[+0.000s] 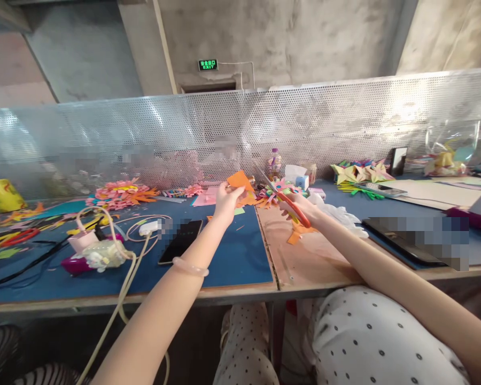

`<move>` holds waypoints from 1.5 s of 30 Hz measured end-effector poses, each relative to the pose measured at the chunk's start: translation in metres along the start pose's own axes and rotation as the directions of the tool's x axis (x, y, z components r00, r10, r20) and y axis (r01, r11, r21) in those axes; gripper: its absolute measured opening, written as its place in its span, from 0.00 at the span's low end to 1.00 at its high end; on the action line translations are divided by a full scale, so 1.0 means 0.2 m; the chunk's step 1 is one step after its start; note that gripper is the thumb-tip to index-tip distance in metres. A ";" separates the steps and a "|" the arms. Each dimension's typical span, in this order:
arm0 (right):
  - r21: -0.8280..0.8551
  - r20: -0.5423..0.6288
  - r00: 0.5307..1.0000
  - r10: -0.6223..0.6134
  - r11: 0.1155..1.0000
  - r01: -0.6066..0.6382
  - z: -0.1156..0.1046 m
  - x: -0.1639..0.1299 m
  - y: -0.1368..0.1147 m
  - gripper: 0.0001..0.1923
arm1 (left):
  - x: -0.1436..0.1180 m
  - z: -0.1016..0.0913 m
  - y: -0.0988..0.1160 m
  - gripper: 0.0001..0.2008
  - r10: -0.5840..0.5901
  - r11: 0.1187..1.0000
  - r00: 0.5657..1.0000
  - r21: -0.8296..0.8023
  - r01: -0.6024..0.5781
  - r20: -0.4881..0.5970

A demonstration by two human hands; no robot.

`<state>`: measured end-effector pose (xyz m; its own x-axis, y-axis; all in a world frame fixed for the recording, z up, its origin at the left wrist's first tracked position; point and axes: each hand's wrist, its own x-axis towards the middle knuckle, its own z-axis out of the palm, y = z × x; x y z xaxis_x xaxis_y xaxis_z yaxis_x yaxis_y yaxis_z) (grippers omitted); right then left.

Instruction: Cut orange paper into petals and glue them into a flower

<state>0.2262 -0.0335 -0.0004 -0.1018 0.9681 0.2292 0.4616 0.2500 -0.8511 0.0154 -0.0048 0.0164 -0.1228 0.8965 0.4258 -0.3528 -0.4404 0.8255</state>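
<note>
Free room on blue tabletop (237, 262) right of black phone (182, 243); obstacles: cables (130, 274) leftward, scissors (285, 199) over wooden board (312, 264).

A purple-capped bottle (274, 161) stands before a perforated partition (120, 136); an exit sign (207, 65) glows.

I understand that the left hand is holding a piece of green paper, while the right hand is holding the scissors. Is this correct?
Not quite: the color is wrong. The head view shows that the paper in the left hand is orange, not green. The right hand is indeed holding the scissors.
</note>
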 end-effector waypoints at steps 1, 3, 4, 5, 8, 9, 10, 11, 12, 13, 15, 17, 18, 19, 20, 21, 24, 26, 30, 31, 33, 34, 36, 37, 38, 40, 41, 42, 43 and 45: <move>-0.015 0.008 1.000 -0.013 1.000 0.013 0.00 -0.01 -0.01 0.04 | 0.00 0.00 0.00 0.17 0.016 1.000 1.000 -0.004 -0.016 -0.007; -0.043 0.027 0.999 -0.034 0.998 0.035 0.01 -0.02 -0.03 0.02 | 0.00 0.00 -0.01 0.18 0.024 1.000 1.000 -0.009 -0.024 -0.002; -0.053 0.040 0.998 -0.043 0.998 0.045 0.01 -0.03 -0.04 0.02 | 0.00 0.00 -0.01 0.18 0.021 1.000 1.000 -0.012 -0.021 0.000; -0.065 0.058 0.997 -0.053 0.996 0.057 0.02 -0.04 -0.05 0.03 | 0.00 0.00 -0.01 0.18 0.017 1.000 1.000 -0.014 -0.017 0.003; -0.129 0.113 0.987 -0.117 0.983 0.131 0.02 -0.07 -0.07 0.05 | 0.00 0.01 -0.01 0.18 0.012 1.000 1.000 -0.024 -0.011 0.017; -0.162 0.124 0.982 -0.142 0.974 0.161 0.02 -0.07 -0.07 0.05 | -0.01 0.01 0.00 0.18 0.015 0.999 1.000 -0.032 -0.015 0.017; -0.197 0.130 0.978 -0.161 0.963 0.184 0.03 -0.07 -0.07 0.06 | -0.01 0.02 0.00 0.19 0.020 0.999 1.000 -0.039 -0.019 0.014; -0.227 0.132 0.976 -0.173 0.953 0.199 0.03 -0.07 -0.07 0.06 | -0.01 0.02 0.01 0.19 0.026 0.999 1.000 -0.045 -0.026 0.008; -0.248 0.133 0.975 -0.177 0.947 0.206 0.03 -0.07 -0.06 0.06 | -0.01 0.02 0.01 0.19 0.035 0.998 0.999 -0.051 -0.035 -0.003; -0.256 0.136 0.975 -0.176 0.944 0.206 0.04 -0.07 -0.06 0.06 | -0.02 0.03 0.02 0.18 0.045 0.998 0.999 -0.054 -0.046 -0.015; -0.248 0.151 0.974 -0.171 0.947 0.205 0.04 -0.06 -0.05 0.06 | -0.02 0.03 0.02 0.18 0.059 0.997 0.998 -0.054 -0.060 -0.029; -0.246 0.154 0.973 -0.173 0.947 0.208 0.04 -0.06 -0.04 0.06 | -0.02 0.03 0.03 0.18 0.060 0.996 0.998 -0.057 -0.062 -0.027; -0.250 0.148 0.973 -0.178 0.945 0.211 0.04 -0.06 -0.04 0.06 | -0.02 0.03 0.03 0.18 0.054 0.997 0.998 -0.055 -0.055 -0.021; -0.255 0.140 0.973 -0.184 0.943 0.215 0.04 -0.07 -0.05 0.07 | -0.02 0.03 0.03 0.18 0.046 0.998 0.999 -0.051 -0.047 -0.015; -0.260 0.134 0.973 -0.190 0.940 0.220 0.04 -0.07 -0.05 0.07 | -0.02 0.03 0.03 0.18 0.040 0.998 0.999 -0.046 -0.041 -0.010; -0.263 0.135 0.972 -0.194 0.938 0.224 0.04 -0.07 -0.05 0.07 | -0.03 0.03 0.03 0.18 0.039 0.998 0.999 -0.042 -0.039 -0.009; -0.268 0.150 0.971 -0.187 0.937 0.222 0.04 -0.06 -0.04 0.06 | -0.03 0.04 0.03 0.17 0.056 0.997 0.998 -0.046 -0.056 -0.007; -0.273 0.164 0.968 -0.192 0.934 0.232 0.04 -0.04 -0.02 0.06 | -0.04 0.04 0.03 0.17 0.069 0.996 0.998 -0.051 -0.069 0.000; -0.252 0.170 0.965 -0.201 0.938 0.240 0.04 -0.02 0.01 0.05 | -0.04 0.04 0.03 0.16 0.067 0.997 0.998 -0.031 -0.067 0.002; -0.246 0.169 0.965 -0.200 0.940 0.237 0.04 -0.02 0.01 0.05 | -0.04 0.04 0.03 0.17 0.066 0.997 0.998 -0.032 -0.066 0.005; -0.244 0.173 0.964 -0.201 0.940 0.239 0.04 -0.02 0.01 0.06 | -0.04 0.04 0.03 0.17 0.067 0.997 0.998 -0.042 -0.067 0.017; -0.246 0.176 0.964 -0.200 0.939 0.240 0.04 -0.03 0.01 0.06 | -0.04 0.04 0.03 0.17 0.069 0.997 0.997 -0.045 -0.068 0.022; -0.259 0.168 0.966 -0.197 0.936 0.236 0.04 -0.03 -0.01 0.06 | -0.04 0.04 0.03 0.17 0.073 0.997 0.997 -0.041 -0.072 0.027; -0.267 0.163 0.967 -0.196 0.935 0.234 0.03 -0.04 -0.01 0.06 | -0.04 0.04 0.03 0.17 0.075 0.997 0.997 -0.037 -0.074 0.026; -0.271 0.161 0.967 -0.195 0.934 0.234 0.03 -0.04 -0.02 0.06 | -0.04 0.04 0.02 0.17 0.077 0.997 0.997 -0.034 -0.076 0.025; -0.272 0.167 0.966 -0.199 0.932 0.239 0.03 -0.04 -0.02 0.06 | -0.04 0.04 0.02 0.17 0.081 0.996 0.996 -0.032 -0.081 0.022; -0.273 0.173 0.964 -0.202 0.931 0.243 0.03 -0.04 -0.02 0.06 | -0.04 0.03 0.02 0.17 0.082 0.996 0.996 -0.032 -0.081 0.020; -0.273 0.176 0.963 -0.205 0.929 0.248 0.03 -0.04 -0.02 0.06 | -0.04 0.03 0.02 0.17 0.081 0.996 0.997 -0.030 -0.080 0.018; -0.270 0.175 0.962 -0.208 0.930 0.250 0.03 -0.04 -0.02 0.06 | -0.04 0.03 0.01 0.17 0.077 0.997 0.997 -0.026 -0.077 0.015; -0.246 0.168 0.964 -0.205 0.938 0.243 0.04 -0.04 -0.01 0.06 | -0.04 0.03 0.01 0.17 0.073 0.997 0.997 -0.018 -0.072 0.016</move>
<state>0.2196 -0.0422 -0.0037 -0.3412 0.8852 0.3161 0.6252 0.4649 -0.6269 0.0216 -0.0127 0.0176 -0.1332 0.8612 0.4905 -0.3600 -0.5032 0.7856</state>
